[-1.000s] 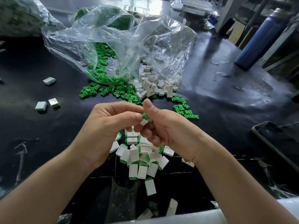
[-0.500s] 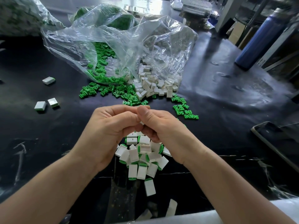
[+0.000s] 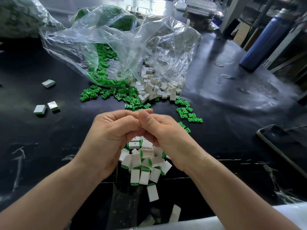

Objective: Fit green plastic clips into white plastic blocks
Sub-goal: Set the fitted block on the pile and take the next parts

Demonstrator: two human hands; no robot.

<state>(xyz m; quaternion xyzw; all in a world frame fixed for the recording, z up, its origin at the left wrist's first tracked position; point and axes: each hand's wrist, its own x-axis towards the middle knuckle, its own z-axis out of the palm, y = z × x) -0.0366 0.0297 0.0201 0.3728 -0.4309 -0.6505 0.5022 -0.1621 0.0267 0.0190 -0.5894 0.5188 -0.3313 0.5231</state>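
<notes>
My left hand (image 3: 109, 135) and my right hand (image 3: 164, 130) meet above the black table (image 3: 232, 105), fingers curled and thumbs pressed together. The piece they pinch is hidden between the fingertips. Right below them lies a pile of white blocks with green clips fitted (image 3: 144, 165). Farther back, loose green clips (image 3: 106, 92) and bare white blocks (image 3: 156, 90) spill out of clear plastic bags (image 3: 116, 40). A smaller scatter of green clips (image 3: 187, 113) lies just right of my right hand.
Three fitted blocks (image 3: 39, 109) lie apart at the left. A blue bottle (image 3: 264, 40) stands at the back right. A dark flat tray (image 3: 282, 143) sits at the right edge, and another full bag (image 3: 20, 15) at the back left.
A second ago a white block with a green clip showed between my fingertips. My hands have since closed together over it and it is out of sight.
</notes>
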